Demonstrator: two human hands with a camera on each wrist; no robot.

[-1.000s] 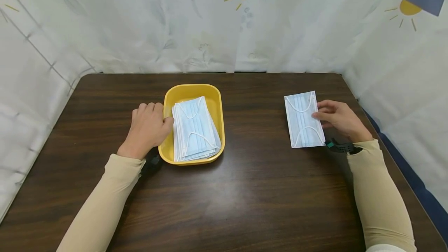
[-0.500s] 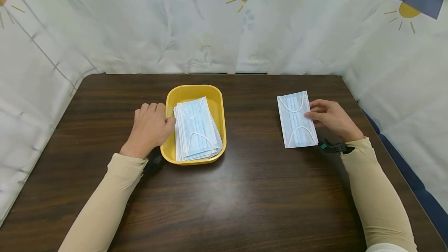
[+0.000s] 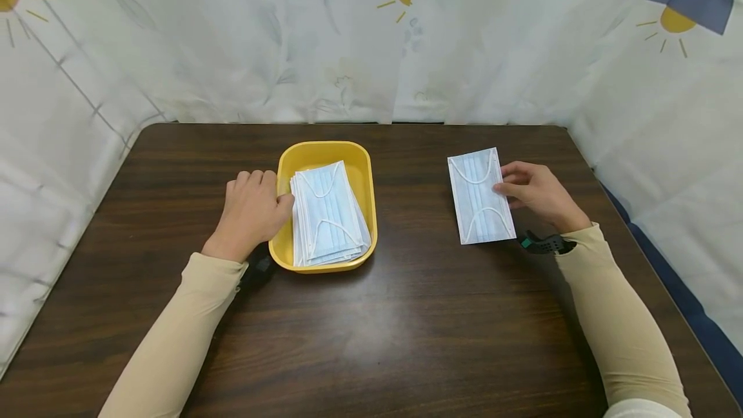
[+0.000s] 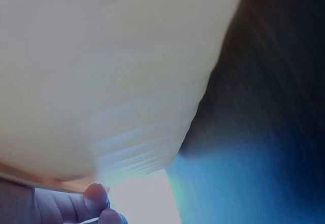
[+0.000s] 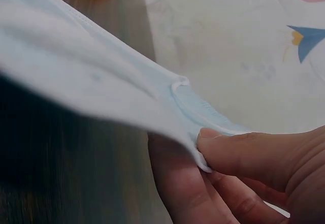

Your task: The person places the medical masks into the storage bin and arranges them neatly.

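A yellow plastic basket (image 3: 363, 176) stands left of the table's middle, with a stack of pale blue face masks (image 3: 331, 218) inside. My left hand (image 3: 249, 211) grips the basket's left rim, its thumb lying over the edge. In the left wrist view the basket's outer wall (image 4: 96, 61) fills much of the picture, and fingertips (image 4: 96, 196) show at its rim. Over the right part of the table, my right hand (image 3: 540, 195) pinches a single face mask (image 3: 478, 195) by its right edge. Thumb and fingers meet on that mask (image 5: 96, 66) in the right wrist view.
The dark wood table (image 3: 383, 328) reaches back to a white printed curtain (image 3: 278, 37). More curtain hangs along both sides. A black wristband (image 3: 542, 244) is on the right wrist.
My right hand has carried the face mask leftward, toward the basket. My left hand keeps its grip on the rim, and the view has shifted slightly.
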